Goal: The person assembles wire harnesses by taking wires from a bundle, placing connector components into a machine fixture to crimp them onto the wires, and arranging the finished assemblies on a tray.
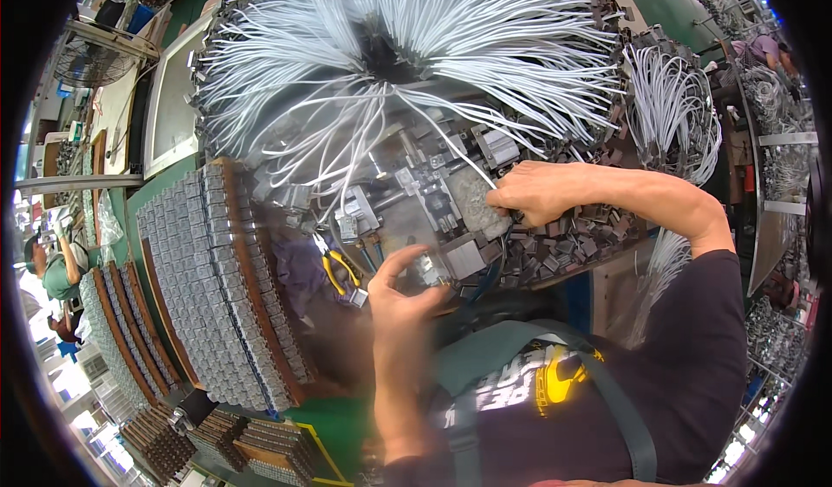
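Observation:
My right hand [535, 194] is closed in a pinch at the far side of the workbench. One white cable [457, 146] runs from the big bundle to its fingertips, beside a rough grey block [472, 199]. My left hand [403, 301], slightly blurred, has thumb and forefinger curved apart at the bench's near edge. Between or just behind them is a small shiny piece [432, 270]; contact cannot be made out. Ahead of both hands lies a metal fixture [425, 194] with rods and blocks. Loose white cables [351, 162] with metal ends hang over its left side.
A large fan of white cables [485, 36] fills the far side. Dark small blocks [563, 249] are heaped right of the fixture. Yellow-handled pliers [336, 266] lie at left, near stacked trays of grey metal parts [204, 288]. Another cable bunch [672, 106] stands far right.

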### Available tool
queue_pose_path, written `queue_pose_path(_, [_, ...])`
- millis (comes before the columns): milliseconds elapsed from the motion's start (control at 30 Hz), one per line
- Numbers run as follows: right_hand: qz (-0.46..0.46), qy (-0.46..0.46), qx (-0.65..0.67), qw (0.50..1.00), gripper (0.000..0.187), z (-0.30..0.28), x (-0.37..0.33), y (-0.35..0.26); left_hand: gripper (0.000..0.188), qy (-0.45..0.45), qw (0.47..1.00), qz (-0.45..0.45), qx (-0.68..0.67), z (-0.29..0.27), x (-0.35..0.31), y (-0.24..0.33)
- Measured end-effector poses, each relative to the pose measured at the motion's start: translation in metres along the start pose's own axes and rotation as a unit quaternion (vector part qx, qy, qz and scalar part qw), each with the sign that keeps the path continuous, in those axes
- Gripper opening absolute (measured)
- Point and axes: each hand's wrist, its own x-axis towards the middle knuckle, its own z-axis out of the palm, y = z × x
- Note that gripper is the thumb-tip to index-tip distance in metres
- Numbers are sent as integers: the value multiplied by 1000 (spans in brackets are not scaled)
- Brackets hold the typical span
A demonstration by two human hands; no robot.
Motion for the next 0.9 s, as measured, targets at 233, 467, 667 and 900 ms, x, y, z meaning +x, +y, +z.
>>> queue_pose_path(233, [8,50,-32,998,37,10,2,-7,54,-9,987,44,154,6,-1,-2])
queue_pose_path(467, [-45,68,83,993,45,7,-7,-7,51,-59,841,240,480,41,12,-10])
queue_pose_path(667, [27,17,192,981,61,-3,-11,-17,43,-79,766,256,585,65,19,-7])
queue_pose_path(900, [38,29,221,974,58,0,-19,-21,69,-62,830,254,494,51,8,-5])
